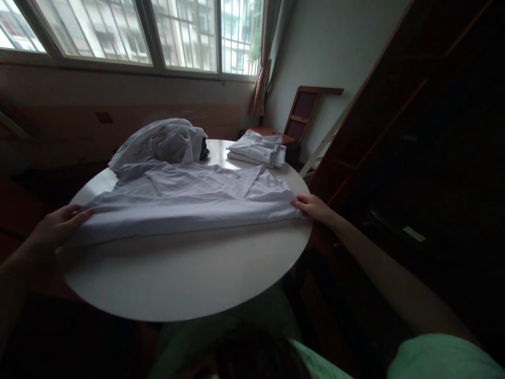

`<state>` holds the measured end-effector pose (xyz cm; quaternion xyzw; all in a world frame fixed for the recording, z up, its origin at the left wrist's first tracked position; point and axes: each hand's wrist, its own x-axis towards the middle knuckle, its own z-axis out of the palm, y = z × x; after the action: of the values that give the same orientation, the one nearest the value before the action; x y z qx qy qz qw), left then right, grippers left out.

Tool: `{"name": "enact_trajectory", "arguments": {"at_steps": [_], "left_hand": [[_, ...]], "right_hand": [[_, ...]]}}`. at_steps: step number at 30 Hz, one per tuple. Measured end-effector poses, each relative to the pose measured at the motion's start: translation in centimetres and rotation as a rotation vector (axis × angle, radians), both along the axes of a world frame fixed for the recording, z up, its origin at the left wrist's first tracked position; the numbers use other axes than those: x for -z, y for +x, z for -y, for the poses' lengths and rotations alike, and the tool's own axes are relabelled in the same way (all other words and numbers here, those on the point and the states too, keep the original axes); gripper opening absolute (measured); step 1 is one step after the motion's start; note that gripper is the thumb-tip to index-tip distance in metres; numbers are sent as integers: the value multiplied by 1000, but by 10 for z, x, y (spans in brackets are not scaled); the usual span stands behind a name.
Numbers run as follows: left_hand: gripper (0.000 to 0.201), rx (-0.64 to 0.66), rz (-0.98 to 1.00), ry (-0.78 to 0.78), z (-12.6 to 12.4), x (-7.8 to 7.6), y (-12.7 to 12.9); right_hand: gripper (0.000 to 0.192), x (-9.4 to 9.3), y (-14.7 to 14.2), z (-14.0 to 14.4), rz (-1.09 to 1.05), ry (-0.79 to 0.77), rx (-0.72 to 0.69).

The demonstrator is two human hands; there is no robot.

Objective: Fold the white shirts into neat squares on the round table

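A white garment (189,197), perhaps a shirt, lies spread across a round white table (177,284), with a long strip along its near side folded over. My left hand (59,223) pinches the strip's left end at the table's left edge. At the right edge, my right hand (311,206) grips the other end between thumb and fingers. The cloth stretches fairly straight between both hands. Its far part is wrinkled and reaches toward a bulky white bundle, which looks like a plastic bag (161,139) with something dark at its opening.
A stack of folded white cloths (258,149) sits at the table's far right. Behind it stands a wooden chair (302,113). Barred windows (185,37) and a curtain (262,79) line the far wall. Dark wooden furniture (379,105) rises on the right.
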<state>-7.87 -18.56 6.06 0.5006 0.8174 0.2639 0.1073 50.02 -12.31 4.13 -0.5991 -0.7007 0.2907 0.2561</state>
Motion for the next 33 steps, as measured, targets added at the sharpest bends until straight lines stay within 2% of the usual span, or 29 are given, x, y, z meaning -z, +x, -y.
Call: {"name": "enact_trajectory", "arguments": {"at_steps": [3, 5, 7, 10, 12, 14, 18, 20, 23, 25, 29, 33], "left_hand": [[51, -183, 81, 105, -4, -2, 5], [51, -205, 70, 143, -10, 1, 2], [50, -146, 0, 44, -19, 7, -7], [46, -35, -137, -201, -31, 16, -21], [44, 10, -194, -253, -33, 21, -24], [43, 20, -224, -212, -32, 24, -22], [44, -49, -221, -97, -26, 30, -16], [45, -66, -135, -49, -23, 32, -21], [50, -16, 67, 21, -15, 31, -35], [51, 26, 116, 15, -7, 29, -40], [45, 51, 22, 1, 9, 27, -35], [42, -18, -13, 87, 15, 30, -25]], "right_hand": [[28, 4, -10, 3, 160, 190, 86], [24, 8, -17, 2, 275, 256, 139], [22, 12, -22, 2, 371, 288, 160], [21, 15, -25, 1, 465, 284, 147], [21, 15, -25, 1, 510, 261, 141], [21, 14, -25, 0, 552, 248, 149], [22, 13, -26, -1, 610, 283, 173], [22, 13, -27, 0, 602, 289, 194], [26, 15, -25, 3, 536, 283, 194], [29, 16, -24, 6, 501, 282, 193], [29, 17, -23, 7, 514, 271, 246], [29, 15, -23, 4, 523, 269, 230]]}}
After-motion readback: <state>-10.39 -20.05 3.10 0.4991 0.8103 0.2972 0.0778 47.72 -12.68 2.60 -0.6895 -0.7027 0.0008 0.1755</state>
